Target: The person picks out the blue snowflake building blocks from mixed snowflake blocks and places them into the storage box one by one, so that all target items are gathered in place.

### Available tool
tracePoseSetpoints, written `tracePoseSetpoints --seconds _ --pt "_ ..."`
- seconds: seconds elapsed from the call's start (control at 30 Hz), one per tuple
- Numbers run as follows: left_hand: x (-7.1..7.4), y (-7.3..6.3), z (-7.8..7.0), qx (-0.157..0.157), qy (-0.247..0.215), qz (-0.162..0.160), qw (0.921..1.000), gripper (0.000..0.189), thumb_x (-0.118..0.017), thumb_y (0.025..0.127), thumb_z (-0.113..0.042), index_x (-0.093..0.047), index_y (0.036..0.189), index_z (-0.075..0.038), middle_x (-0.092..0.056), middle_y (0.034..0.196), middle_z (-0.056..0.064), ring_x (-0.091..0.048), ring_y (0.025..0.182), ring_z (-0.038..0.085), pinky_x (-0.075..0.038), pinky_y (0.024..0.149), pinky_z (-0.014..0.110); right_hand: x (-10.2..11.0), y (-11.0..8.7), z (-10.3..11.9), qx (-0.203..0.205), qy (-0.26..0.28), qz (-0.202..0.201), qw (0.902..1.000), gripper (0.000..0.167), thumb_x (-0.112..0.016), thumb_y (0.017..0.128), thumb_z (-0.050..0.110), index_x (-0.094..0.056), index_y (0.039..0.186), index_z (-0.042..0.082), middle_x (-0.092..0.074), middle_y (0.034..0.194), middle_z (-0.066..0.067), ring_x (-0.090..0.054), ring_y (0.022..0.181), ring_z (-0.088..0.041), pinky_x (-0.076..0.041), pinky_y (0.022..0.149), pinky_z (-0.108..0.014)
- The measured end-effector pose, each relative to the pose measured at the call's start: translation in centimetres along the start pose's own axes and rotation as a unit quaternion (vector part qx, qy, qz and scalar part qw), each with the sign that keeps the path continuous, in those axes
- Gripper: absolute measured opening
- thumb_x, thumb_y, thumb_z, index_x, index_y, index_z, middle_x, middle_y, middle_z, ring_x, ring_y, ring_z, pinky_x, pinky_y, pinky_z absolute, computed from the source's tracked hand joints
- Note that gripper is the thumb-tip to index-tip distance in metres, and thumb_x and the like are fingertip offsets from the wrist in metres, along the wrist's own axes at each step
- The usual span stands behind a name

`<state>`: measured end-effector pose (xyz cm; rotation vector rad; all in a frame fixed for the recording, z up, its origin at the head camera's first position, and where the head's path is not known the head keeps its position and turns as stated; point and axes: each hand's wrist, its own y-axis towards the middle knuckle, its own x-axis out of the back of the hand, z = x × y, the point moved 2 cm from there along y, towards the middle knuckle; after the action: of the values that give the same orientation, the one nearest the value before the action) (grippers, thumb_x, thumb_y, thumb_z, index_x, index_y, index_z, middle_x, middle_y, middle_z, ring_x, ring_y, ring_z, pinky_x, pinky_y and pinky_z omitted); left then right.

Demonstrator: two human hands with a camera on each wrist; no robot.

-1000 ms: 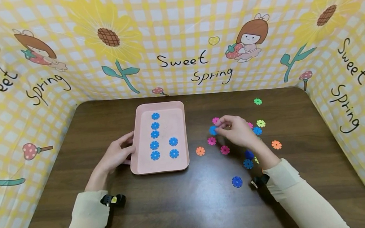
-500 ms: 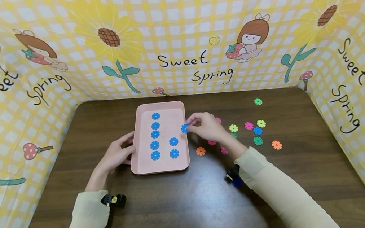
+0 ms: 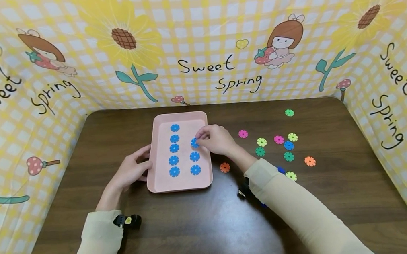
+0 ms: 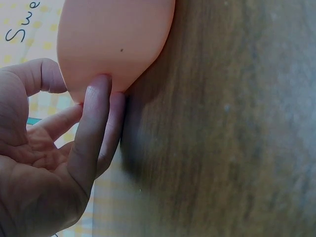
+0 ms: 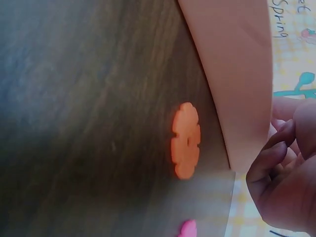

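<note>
A pink tray (image 3: 186,183) lies on the table, holding several blue notched plastic discs, like snowflake building pieces, in a left column (image 3: 174,148). Two more blue discs (image 3: 194,157) form a right column. My left hand (image 3: 134,168) grips the tray's left side; in the left wrist view its fingers (image 4: 96,118) press the outer wall and the thumb is at the rim. Over the tray's right part, my right hand (image 3: 216,140) pinches another blue disc (image 3: 193,143), just beyond the right column. The right wrist view hides that disc behind the tray wall.
Right of the tray lie loose discs: an orange disc (image 3: 225,168) close to its wall, pink (image 3: 243,134), yellow (image 3: 261,142), green (image 3: 289,156) and blue (image 3: 289,145) ones farther off. My right forearm covers part of them. A patterned cloth (image 3: 203,42) surrounds the table (image 3: 183,233).
My right hand has picked up a blue disc from among the loose ones and carried it left, over the tray's edge. My left hand has stayed at the tray.
</note>
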<state>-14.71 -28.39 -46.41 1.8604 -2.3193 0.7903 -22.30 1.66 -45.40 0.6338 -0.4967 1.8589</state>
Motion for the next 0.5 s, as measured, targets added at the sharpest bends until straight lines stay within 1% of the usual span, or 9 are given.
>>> tracePoseSetpoints --seconds 0.17,0.33,0.5 --pt "-0.02 -0.06 -0.13 -0.002 -0.004 0.001 1.0 0.072 -0.059 0.099 -0.011 -0.03 0.165 -0.015 -0.046 0.147 0.024 -0.065 0.101 0.032 -0.064 0.069 0.043 -0.6 0.36 0.44 -0.017 -0.049 0.0 0.9987 0.007 -0.076 0.095 0.027 -0.076 0.096 0.021 -0.072 0.09 0.008 -0.066 0.085 -0.011 -0.056 0.078 -0.034" --pt "-0.02 -0.15 -0.24 -0.002 -0.001 0.001 1.0 0.072 -0.058 0.099 -0.011 -0.03 0.165 -0.015 -0.046 0.148 0.025 -0.065 0.101 0.032 -0.064 0.069 0.042 -0.66 0.41 0.96 -0.029 -0.085 0.0 0.9959 0.013 -0.075 0.096 0.032 -0.076 0.103 0.021 -0.072 0.095 0.008 -0.066 0.087 -0.012 -0.055 0.078 -0.036" --pt "-0.01 -0.17 -0.23 -0.003 0.0 0.001 1.0 0.072 -0.058 0.099 -0.011 -0.03 0.165 -0.015 -0.045 0.148 0.025 -0.064 0.102 0.033 -0.064 0.07 0.042 -0.08 0.22 0.79 -0.025 -0.078 -0.013 0.9966 0.02 -0.073 0.097 0.031 -0.076 0.112 0.018 -0.073 0.103 0.005 -0.066 0.091 -0.013 -0.056 0.079 -0.035"
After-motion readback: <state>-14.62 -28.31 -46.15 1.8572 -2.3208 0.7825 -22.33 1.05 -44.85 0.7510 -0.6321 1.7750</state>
